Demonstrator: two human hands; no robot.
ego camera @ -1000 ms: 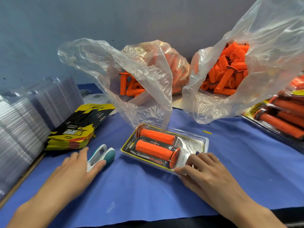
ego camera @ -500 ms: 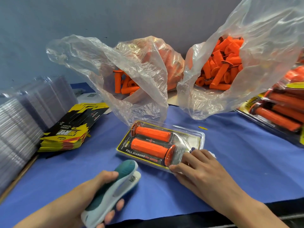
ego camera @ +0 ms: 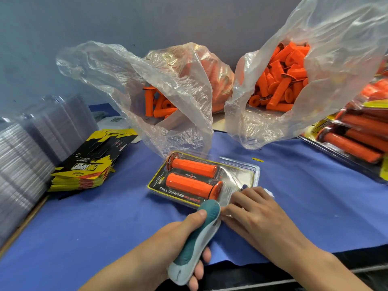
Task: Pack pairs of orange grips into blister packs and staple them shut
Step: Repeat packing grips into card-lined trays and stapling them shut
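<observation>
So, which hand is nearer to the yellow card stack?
Left. The left hand is right of the yellow card stack; the right hand lies farther right, on the blister pack.

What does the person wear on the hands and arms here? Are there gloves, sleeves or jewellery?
Nothing is worn. The left hand and the right hand have no gloves and no rings that show. The forearms have no sleeve, watch or bracelet up to the picture's edge.
</observation>
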